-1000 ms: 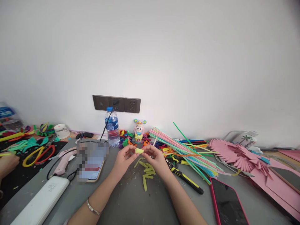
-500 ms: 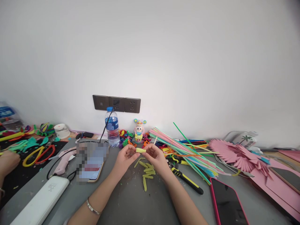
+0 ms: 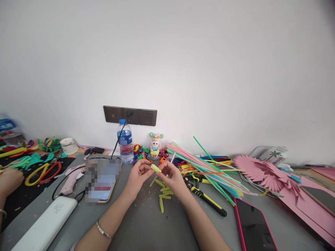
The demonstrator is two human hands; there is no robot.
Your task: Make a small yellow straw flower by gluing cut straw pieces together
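Observation:
In the middle of the head view, a short yellow pipe-cleaner piece lies between the fingertips of both my hands. My left hand pinches its left end. My right hand has its fingers closed on the other end. A thin white stick rises above the right fingers; whether it touches them I cannot tell. Below the hands, several similar yellow-green pieces lie on the grey mat, partly hidden by the right hand.
To the right lie yellow-black pliers, a bundle of coloured pipe cleaners and a pink-cased phone. A water bottle and a small figurine stand behind. On the left are another phone, a white power bank and another person's hand.
The yellow piece has turned between my fingers, its right end now lower and nearer to me. Both hands stay in nearly the same place.

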